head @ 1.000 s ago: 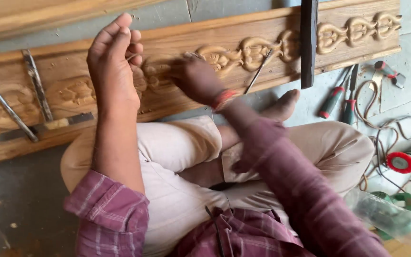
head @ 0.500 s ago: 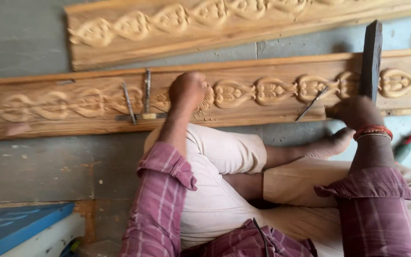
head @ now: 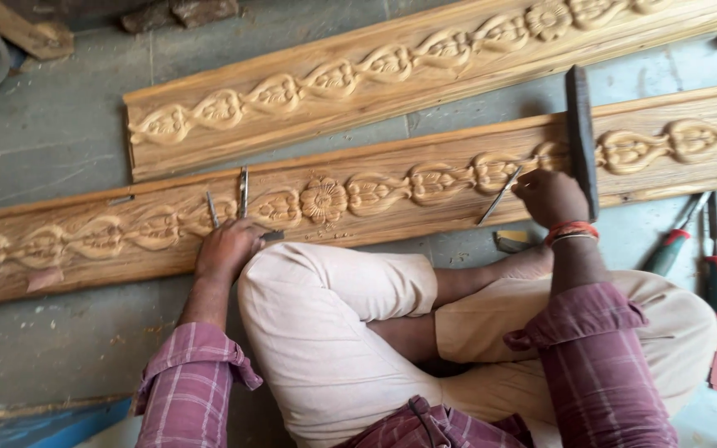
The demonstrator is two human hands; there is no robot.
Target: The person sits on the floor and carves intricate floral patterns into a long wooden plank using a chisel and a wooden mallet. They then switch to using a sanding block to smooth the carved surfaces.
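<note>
A long carved wooden board [head: 358, 199] lies on the floor in front of my crossed legs. My left hand [head: 226, 249] rests on its near edge with the fingers curled over the lower ends of two thin metal chisels [head: 243, 191] that lie on the carving; whether it grips one is hidden. My right hand [head: 551, 197], with a red band at the wrist, is closed on a slim chisel [head: 499, 196] whose tip points down-left onto the board. A dark bar [head: 579, 133] lies across the board just behind that hand.
A second carved board [head: 425, 66] lies farther away, parallel to the first. Screwdrivers with red and green handles [head: 715, 265] lie on the grey floor at the right. A blue surface [head: 43, 423] shows at the bottom left, and wood scraps [head: 176, 12] at the top.
My left hand came down from the air onto the board beside the two chisels. My right hand moved right along the carving to the dark bar. The view shifted left.
</note>
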